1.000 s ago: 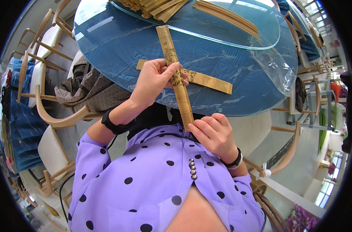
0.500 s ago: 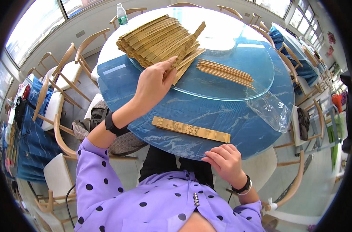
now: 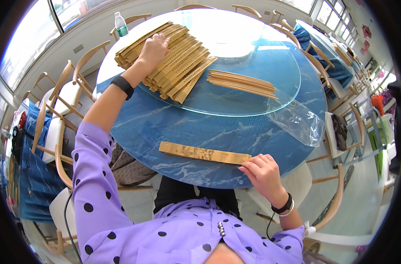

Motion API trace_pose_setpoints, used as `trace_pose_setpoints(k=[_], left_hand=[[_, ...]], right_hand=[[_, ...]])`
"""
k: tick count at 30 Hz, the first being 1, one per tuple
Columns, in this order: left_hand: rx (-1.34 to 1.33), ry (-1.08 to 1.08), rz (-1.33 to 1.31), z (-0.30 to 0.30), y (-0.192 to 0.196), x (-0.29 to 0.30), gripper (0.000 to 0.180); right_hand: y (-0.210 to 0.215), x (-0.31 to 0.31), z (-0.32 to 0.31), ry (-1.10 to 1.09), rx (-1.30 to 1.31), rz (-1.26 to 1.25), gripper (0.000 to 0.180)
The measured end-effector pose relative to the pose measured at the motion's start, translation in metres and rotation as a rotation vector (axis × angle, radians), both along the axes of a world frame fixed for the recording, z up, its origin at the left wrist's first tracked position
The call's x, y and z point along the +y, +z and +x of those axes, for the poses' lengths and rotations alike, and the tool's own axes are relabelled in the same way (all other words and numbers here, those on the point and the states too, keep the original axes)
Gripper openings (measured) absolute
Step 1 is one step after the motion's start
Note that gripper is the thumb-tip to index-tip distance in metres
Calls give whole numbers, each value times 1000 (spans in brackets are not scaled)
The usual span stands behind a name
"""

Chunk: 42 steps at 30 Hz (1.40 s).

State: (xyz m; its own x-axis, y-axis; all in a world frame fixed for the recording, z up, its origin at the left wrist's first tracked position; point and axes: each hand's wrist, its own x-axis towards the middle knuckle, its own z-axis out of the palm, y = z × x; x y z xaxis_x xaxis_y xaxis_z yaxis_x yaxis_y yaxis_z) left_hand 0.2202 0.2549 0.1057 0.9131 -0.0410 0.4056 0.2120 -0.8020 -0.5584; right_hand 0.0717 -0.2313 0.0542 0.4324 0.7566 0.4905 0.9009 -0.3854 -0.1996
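My left hand (image 3: 153,51) rests on top of a broad, layered pile of gold-brown paper chopstick sleeves (image 3: 182,66), its fingers reaching out flat over the upper ones. The pile fans out on the glass turntable. At the near side of the table lies a separate flat gold-brown chopstick sleeve (image 3: 200,152), with dark print along its middle. My right hand (image 3: 262,172) is at this sleeve's right end, thumb and fingers drawn together over its corner. A bundle of thin wooden chopsticks (image 3: 242,82) lies to the right of the pile.
The round table has a blue marbled cover (image 3: 138,127) and a glass turntable (image 3: 235,113). A crumpled clear plastic bag (image 3: 299,123) lies at the right edge. Far left stands a plastic bottle (image 3: 120,25). Wooden chairs (image 3: 83,61) surround the table; a patterned grey cloth (image 3: 132,167) hangs near my left side.
My left hand has moved away and to the left onto the pile, and the sleeve it held now lies among the others. My right hand has come up to the near sleeve's end.
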Motion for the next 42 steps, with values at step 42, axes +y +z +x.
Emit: trace_pose_setpoints(k=[42], left_hand=[[-29,-466,-1006,-260,-103,-199,39]], right_hand=[[-23,72,195,-42,-160,-329,15]])
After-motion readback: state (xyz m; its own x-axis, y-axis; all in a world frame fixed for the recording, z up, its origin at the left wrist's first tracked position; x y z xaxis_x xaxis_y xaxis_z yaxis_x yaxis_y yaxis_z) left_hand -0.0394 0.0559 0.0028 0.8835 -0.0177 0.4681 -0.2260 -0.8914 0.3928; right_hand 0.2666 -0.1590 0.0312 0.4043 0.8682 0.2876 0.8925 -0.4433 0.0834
